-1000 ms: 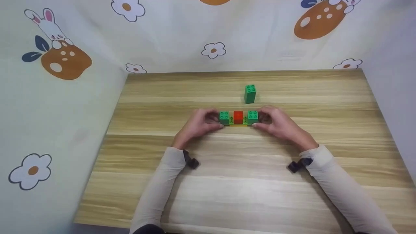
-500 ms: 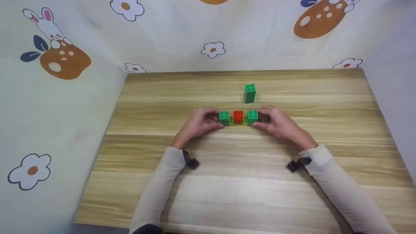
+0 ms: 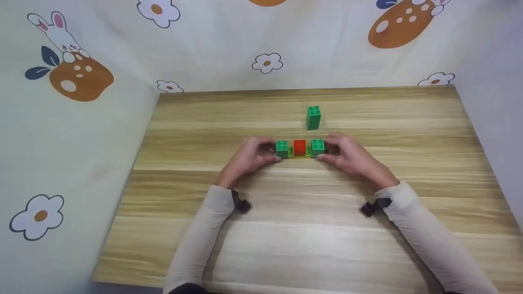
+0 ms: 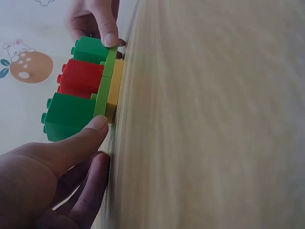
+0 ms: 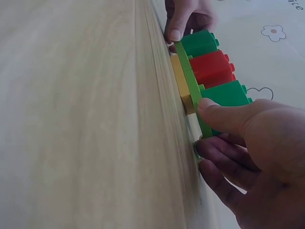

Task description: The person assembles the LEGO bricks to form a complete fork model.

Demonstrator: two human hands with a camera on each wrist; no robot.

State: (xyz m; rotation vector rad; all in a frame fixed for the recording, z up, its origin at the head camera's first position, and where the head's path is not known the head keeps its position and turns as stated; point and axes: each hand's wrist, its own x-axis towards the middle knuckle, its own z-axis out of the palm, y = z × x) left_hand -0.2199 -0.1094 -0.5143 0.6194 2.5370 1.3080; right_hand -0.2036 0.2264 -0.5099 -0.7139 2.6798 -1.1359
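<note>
A low row of toy building bricks lies across the middle of the table, between the two hands. On top are a green brick at the left end [image 3: 282,148], a red brick [image 3: 299,148] in the middle and another green brick at the right end [image 3: 317,147]. They sit on light green plates [image 4: 102,98], with a shorter yellow plate [image 4: 115,88] below. The left hand [image 3: 250,157] pinches the left end, its thumb at the light green plate's front side. At the right end, the right hand [image 3: 352,157] grips the same way, its thumb over the light green plate.
Behind the row, slightly right of its middle, a tall green brick piece [image 3: 313,117] stands upright on the wooden table [image 3: 302,245]. A patterned curtain [image 3: 220,49] borders the table's back edge and sides. Dark wrist cameras [image 3: 244,206] sit at both cuffs.
</note>
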